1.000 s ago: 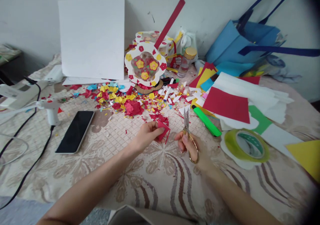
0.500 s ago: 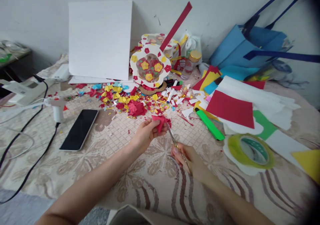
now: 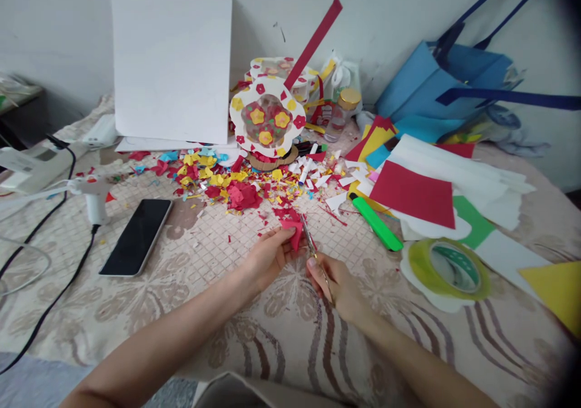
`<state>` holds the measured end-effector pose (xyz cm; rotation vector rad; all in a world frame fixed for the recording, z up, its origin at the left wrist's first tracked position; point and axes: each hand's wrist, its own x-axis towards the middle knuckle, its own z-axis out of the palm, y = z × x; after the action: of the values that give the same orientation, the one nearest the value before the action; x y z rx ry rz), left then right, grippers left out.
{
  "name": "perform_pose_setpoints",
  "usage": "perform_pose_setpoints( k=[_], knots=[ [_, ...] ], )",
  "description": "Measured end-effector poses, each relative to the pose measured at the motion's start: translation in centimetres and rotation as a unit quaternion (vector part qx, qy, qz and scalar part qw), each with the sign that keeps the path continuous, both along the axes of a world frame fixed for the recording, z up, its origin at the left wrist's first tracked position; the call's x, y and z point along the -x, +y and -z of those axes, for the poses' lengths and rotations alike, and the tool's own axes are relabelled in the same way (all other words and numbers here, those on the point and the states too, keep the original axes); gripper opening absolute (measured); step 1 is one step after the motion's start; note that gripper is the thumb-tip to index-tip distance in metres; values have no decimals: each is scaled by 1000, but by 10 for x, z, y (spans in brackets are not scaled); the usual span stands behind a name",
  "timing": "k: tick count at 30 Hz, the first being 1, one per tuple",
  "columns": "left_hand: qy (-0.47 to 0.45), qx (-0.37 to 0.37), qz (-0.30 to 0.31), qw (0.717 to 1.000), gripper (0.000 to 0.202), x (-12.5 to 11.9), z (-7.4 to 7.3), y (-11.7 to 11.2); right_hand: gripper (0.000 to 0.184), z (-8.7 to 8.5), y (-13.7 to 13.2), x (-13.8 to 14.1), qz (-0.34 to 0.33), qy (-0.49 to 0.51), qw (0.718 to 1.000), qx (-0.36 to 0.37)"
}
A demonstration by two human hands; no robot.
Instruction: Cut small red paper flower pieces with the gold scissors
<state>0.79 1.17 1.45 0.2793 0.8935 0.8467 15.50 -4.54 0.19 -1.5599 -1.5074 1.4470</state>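
Pinched in my left hand (image 3: 267,255) is a small folded piece of red paper (image 3: 294,231), its pointed end facing down. My right hand (image 3: 333,282) grips a pair of scissors (image 3: 313,247), fingers at the handles. The blades reach up to the right edge of the red paper; whether they touch it I cannot tell. Just beyond my hands lies a pile of red paper flowers (image 3: 244,195) among yellow cut pieces (image 3: 213,164) and small scraps. Behind them stands a white flower-shaped paper lantern (image 3: 236,131) with red and yellow blossoms and a red strip handle (image 3: 313,43).
On the left lie a phone (image 3: 136,236), a white glue gun (image 3: 94,199) and cables. A green box cutter (image 3: 376,223), red paper (image 3: 413,193) and a tape roll (image 3: 447,270) lie right. A white board (image 3: 172,69) and blue bag (image 3: 447,84) stand behind.
The red paper and scissors have moved slightly down in my hands. The scissor blades now point more steeply upward along the paper's right side. The whole view has shifted a little.
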Motion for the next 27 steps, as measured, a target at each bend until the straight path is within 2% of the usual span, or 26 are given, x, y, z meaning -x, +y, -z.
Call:
perform_pose_setpoints(
  k=[5, 27],
  knots=[
    [-7, 30, -9, 999, 13, -3, 0, -3, 51, 4, 0, 0, 11, 3, 1000, -6],
    [-22, 46, -17, 999, 12, -5, 1, -6, 53, 5, 1, 1, 20, 10, 1000, 3]
  ],
)
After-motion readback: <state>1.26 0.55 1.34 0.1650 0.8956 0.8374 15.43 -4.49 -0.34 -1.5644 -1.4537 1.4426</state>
